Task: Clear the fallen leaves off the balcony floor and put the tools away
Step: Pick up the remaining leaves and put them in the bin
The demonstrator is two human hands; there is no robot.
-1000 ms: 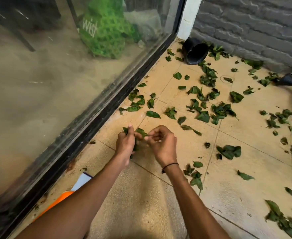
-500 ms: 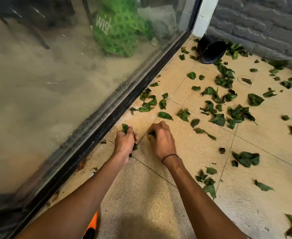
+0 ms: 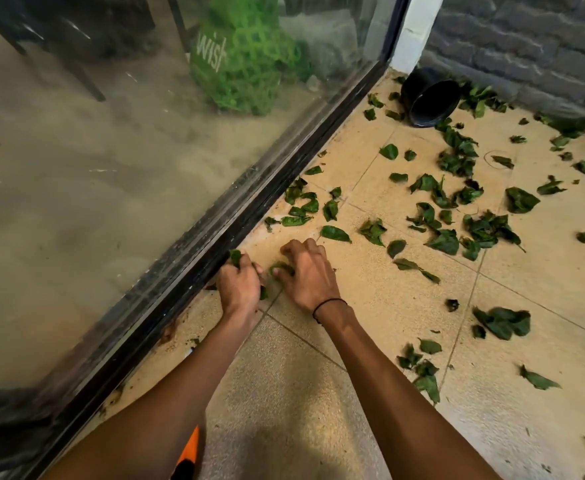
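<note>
- Change: a second ago both hands were lifted just off the floor, passing a leaf between them at frame centre; now both are down on the tiles near the black door track [image 3: 249,216], centre-left of frame.
- Left hand [image 3: 239,284]: fingers curled round a wad of gathered leaves [image 3: 235,257], green poking out above and below the fist. Holding, pressed close to the track.
- Right hand [image 3: 310,271]: fingers bent and spread like a claw, tips on the floor, thumb side touching one curled leaf [image 3: 280,267]. Looks mid-pick; can't tell if the leaf is actually pinched.
- Meaning: hand-picking goes on leaf by leaf, left hand serving as the stash. Early stage, judged from the spread.
- Scattered leaves [image 3: 457,209] cover the balcony floor [image 3: 370,306] from centre to right edge, thickest toward upper right, near the tipped black pot [image 3: 429,102] by the grey brick wall [image 3: 526,46].
- Next nearest leaf [image 3: 334,233] lies just above the right hand.
- Orange-and-black tool [image 3: 189,455] peeks in at bottom centre between the forearms; type unclear, not put away.
- Green bag [image 3: 246,57] sits behind the glass, upper centre.
</note>
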